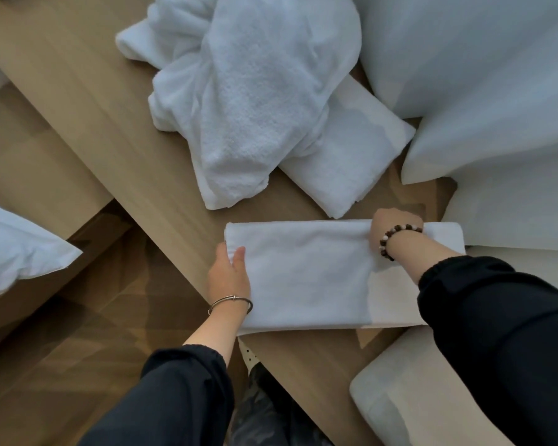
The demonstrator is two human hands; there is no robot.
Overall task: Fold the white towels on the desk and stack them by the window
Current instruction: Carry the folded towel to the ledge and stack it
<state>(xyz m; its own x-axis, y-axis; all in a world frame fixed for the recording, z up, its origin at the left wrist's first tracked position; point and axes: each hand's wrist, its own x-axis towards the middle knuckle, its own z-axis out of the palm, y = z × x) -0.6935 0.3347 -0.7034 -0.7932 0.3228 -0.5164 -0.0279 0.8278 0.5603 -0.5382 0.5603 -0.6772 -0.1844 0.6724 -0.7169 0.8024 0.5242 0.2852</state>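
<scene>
A folded white towel [306, 275] lies flat on the wooden desk [116, 123] near its front edge. My left hand [228, 274] pinches the towel's left edge, thumb on top. My right hand [392, 225] grips the towel's far edge towards its right end, fingers curled over it. Behind it lies another folded white towel [351, 156], partly covered by a crumpled heap of white towels [248, 91].
Large white pillows [484, 91] crowd the desk's right side, touching the towel's right end. A beige cushion [400, 391] sits at the lower right. Another white pillow [16, 249] lies at the left. Wooden floor [78, 349] shows below the desk edge.
</scene>
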